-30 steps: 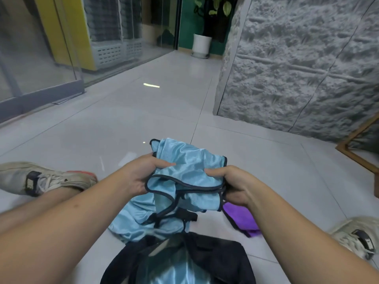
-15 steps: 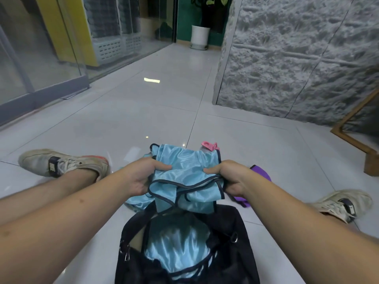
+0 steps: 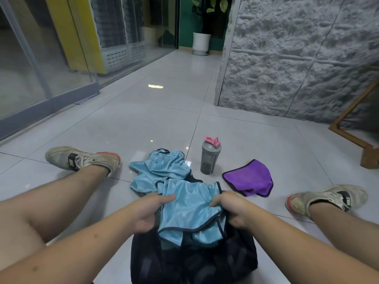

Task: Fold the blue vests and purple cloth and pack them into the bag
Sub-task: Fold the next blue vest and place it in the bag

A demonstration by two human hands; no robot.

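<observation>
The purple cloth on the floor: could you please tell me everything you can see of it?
The purple cloth is a soft, fleecy-looking piece with a dark bound edge. It lies loosely folded or bunched on the tiled floor, its near edge rumpled. It sits to the right of the shaker bottle and apart from it, beyond the bag and clear of the blue vests. Neither hand touches it; only the floor does. It is not yet packed.

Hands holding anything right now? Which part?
Yes: both hands grip one folded blue vest over the bag, left hand at its left edge, right hand at its right edge.
</observation>
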